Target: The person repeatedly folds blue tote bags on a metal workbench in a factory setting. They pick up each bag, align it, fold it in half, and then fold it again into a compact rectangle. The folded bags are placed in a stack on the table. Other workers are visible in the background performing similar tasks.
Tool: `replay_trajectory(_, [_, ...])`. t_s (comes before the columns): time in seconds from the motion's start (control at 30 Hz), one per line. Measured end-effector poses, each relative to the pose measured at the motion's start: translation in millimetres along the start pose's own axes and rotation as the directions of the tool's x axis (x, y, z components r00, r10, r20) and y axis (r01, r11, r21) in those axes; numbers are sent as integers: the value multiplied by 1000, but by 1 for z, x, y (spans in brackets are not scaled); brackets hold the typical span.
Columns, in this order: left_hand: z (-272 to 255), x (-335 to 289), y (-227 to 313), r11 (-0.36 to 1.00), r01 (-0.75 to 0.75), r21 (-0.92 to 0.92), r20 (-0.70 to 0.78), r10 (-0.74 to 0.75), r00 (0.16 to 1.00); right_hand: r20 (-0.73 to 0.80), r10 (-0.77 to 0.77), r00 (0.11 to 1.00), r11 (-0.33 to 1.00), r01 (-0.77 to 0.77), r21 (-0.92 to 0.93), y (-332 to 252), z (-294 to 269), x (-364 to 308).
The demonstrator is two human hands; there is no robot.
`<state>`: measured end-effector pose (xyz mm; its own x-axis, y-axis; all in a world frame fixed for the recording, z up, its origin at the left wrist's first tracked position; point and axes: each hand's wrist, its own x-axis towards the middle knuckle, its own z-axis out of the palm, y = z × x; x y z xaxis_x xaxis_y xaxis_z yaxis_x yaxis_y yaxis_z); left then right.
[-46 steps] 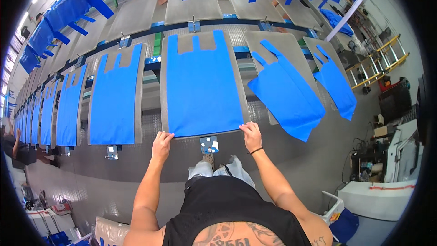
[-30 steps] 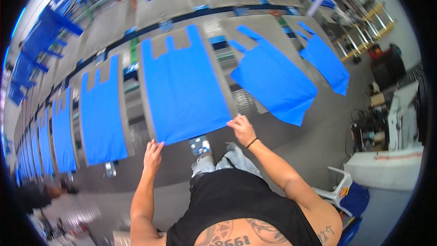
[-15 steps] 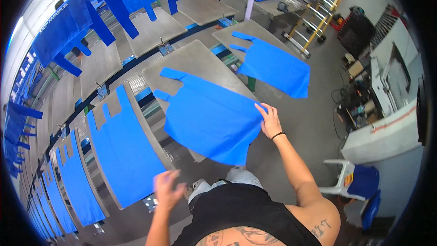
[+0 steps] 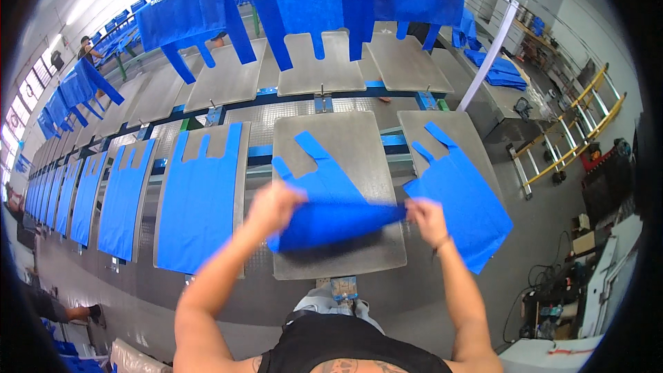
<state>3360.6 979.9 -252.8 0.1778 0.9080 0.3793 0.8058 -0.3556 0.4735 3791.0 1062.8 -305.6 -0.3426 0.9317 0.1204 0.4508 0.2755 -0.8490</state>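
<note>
Your left hand [image 4: 277,207], blurred, and your right hand [image 4: 427,220] are clamped on opposite ends of the raised edge of a blue fabric bag cutout with strap-like tabs [image 4: 335,226]. The cutout's tabbed end lies skewed on a flat grey rectangular board [image 4: 359,139]. To your left, a similar blue fabric piece [image 4: 197,214] lies straight; to your right, another blue fabric piece [image 4: 459,200] lies angled.

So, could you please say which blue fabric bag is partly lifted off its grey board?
The blue fabric bag straight ahead, between the bare left hand and bare right hand; the blue bags on either side lie flat.
</note>
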Motion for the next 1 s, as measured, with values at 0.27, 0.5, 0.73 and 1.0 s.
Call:
replay_trajectory(0.27, [-213, 263, -11, 953, -194, 231, -668, 301, 680, -558, -551, 621, 787, 608, -101, -220, -83, 305])
replay_trajectory(0.5, [-213, 148, 21, 947, -203, 250, -689, 321, 650, -548, -685, 481, 709, 614, -347, -233, -54, 180])
replay_trajectory(0.73, [-40, 58, -45, 985, -46, -167, -548, -54, 835, -426, -432, 795, 901, 363, -238, -45, 50, 110])
replay_trajectory(1.0, [104, -77, -95, 977, 173, -128, -329, -206, 922, -259, -260, 930, 943, 187, -275, 52, 117, 29])
